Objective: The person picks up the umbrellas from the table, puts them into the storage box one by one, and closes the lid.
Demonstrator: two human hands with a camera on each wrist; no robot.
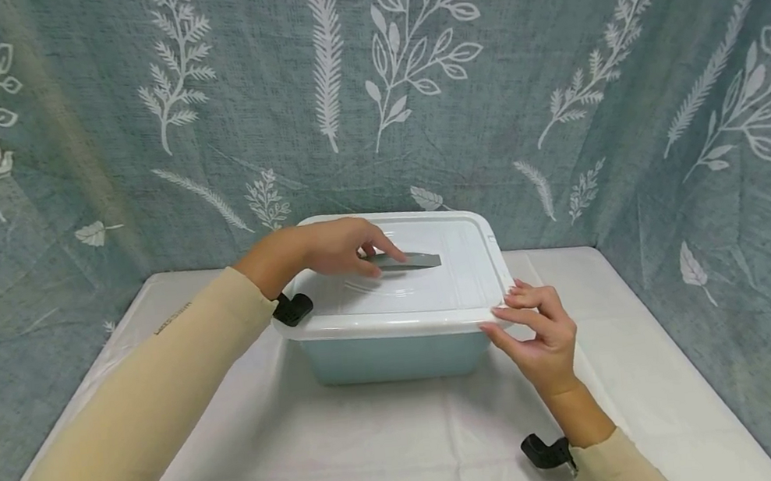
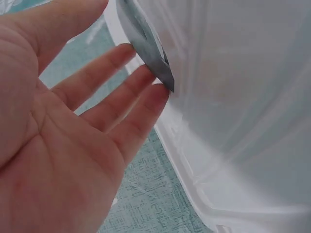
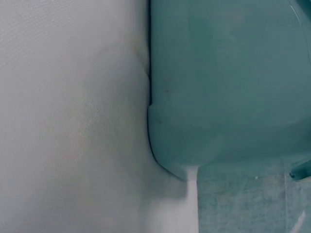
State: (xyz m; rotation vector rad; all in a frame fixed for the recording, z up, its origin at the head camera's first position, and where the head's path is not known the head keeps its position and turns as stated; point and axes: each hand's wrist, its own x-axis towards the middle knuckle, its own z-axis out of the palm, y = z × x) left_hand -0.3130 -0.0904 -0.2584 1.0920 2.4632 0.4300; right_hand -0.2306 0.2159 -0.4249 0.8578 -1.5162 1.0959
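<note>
A light blue-green storage bin [image 1: 398, 357] stands with a white lid [image 1: 433, 290] on top. Across the middle of the lid lies a grey strip-like handle [image 1: 423, 260]. My left hand [image 1: 340, 247] reaches over from the left and pinches this handle between thumb and fingers. In the left wrist view, the fingertips [image 2: 156, 94] meet the edge of the grey handle [image 2: 158, 63], which stands up from the lid. At the front right corner, my right hand [image 1: 543, 333] grips the lid's rim, thumb at the front edge and fingers on the right side. The right wrist view shows the bin's side [image 3: 228, 82].
A white cloth [image 1: 352, 456] covers the table under the bin. Blue-green curtains [image 1: 271, 88] with white leaf patterns hang behind and at both sides. Black wrist-camera mounts [image 1: 547, 451] sit at both wrists, the left one close over the lid's front left corner.
</note>
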